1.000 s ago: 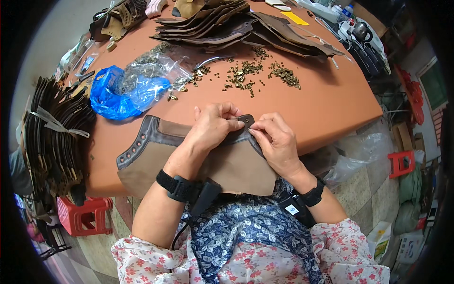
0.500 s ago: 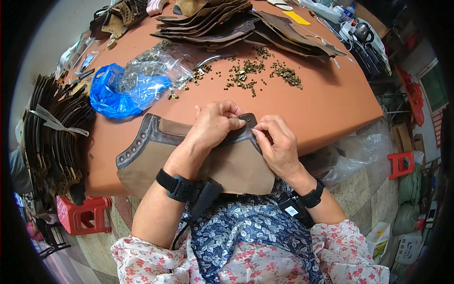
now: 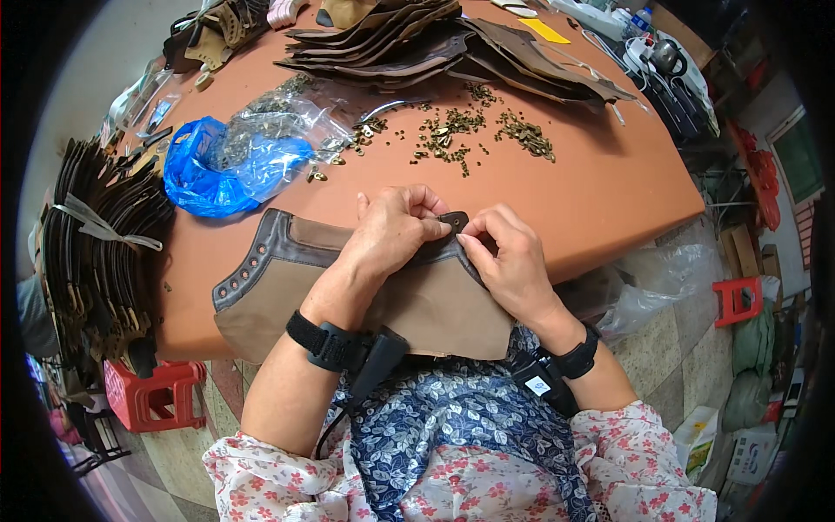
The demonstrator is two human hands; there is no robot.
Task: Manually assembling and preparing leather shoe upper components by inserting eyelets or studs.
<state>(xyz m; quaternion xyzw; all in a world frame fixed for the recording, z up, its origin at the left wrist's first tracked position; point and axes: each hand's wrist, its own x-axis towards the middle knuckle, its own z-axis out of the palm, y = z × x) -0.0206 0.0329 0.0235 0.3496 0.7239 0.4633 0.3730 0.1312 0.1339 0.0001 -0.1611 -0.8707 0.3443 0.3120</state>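
A brown boot upper (image 3: 304, 300) with a dark leather edging lies across the near table edge and partly over my lap. Holes run down its left edging, and another hole shows in the dark tip at the upper right. My left hand (image 3: 391, 228) reaches over the piece, its fingers closed on the dark edging beside that tip. At the tip's right side, my right hand (image 3: 507, 261) has thumb and forefinger pinched against the edging, close to the hole. Anything small between those fingertips is hidden.
Small brass-coloured eyelets and hooks (image 3: 452, 135) lie scattered on the orange table (image 3: 600, 204). Behind them are stacked brown uppers (image 3: 383, 52). A blue plastic bag (image 3: 198, 178) sits at the left, near a tied bundle of uppers (image 3: 104, 252). Red stools (image 3: 156, 396) stand below.
My right hand has shifted slightly left and up, its fingertips now nearer the hole in the tip. My left hand keeps its hold almost unmoved.
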